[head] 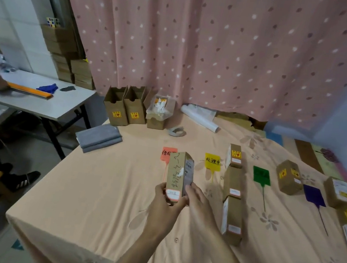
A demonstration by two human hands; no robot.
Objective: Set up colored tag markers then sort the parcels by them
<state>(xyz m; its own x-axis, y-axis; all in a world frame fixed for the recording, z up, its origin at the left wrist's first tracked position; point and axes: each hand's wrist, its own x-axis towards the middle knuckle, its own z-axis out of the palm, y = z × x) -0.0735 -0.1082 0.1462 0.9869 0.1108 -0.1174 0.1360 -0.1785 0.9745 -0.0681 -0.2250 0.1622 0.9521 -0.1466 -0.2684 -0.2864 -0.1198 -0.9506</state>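
Observation:
I hold a tall cardboard parcel upright above the peach bedspread; my left hand grips its bottom with the red-edged label, my right hand holds its right side. It partly hides the red tag marker. To the right lie the yellow tag, green tag and purple tag. Three parcels lie in a line between yellow and green. One parcel sits between green and purple, with more parcels at the far right.
Open cardboard boxes and a bag-lined box stand at the back by the pink curtain. Folded grey cloth lies at the bed's left edge. A grey folding table stands left, where another person's arm reaches over it.

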